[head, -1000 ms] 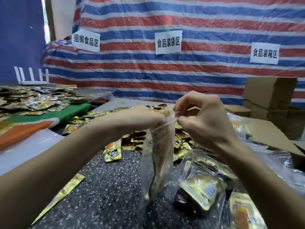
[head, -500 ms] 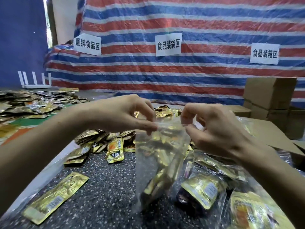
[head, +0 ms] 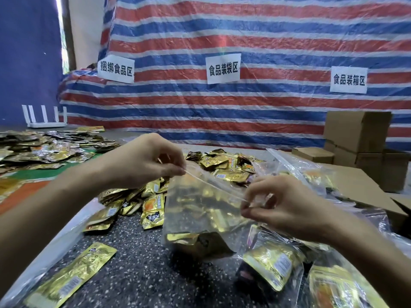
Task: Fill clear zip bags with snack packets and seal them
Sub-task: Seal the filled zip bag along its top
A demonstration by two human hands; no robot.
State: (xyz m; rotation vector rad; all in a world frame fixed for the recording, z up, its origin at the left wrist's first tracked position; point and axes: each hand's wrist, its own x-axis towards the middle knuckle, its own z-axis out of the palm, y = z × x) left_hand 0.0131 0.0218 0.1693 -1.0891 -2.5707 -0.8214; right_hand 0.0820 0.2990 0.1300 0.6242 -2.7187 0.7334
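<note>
Fingers [head: 176,168] on my left hand [head: 142,161] and right hand [head: 287,203] each pinch a top corner of the clear zip bag [head: 200,210], packets [head: 195,237] inside, just in front of the loose packet pile [head: 224,165].

Centre: zip bag [head: 200,207] with packets in it, its top edge between left hand [head: 144,161] and right hand [head: 282,203].
Behind bag: packet heap [head: 224,165] on table [head: 144,274].
Front left: single packet [head: 73,276].
Front right: filled bags [head: 275,265].
Far right: cardboard boxes [head: 355,132].
</note>
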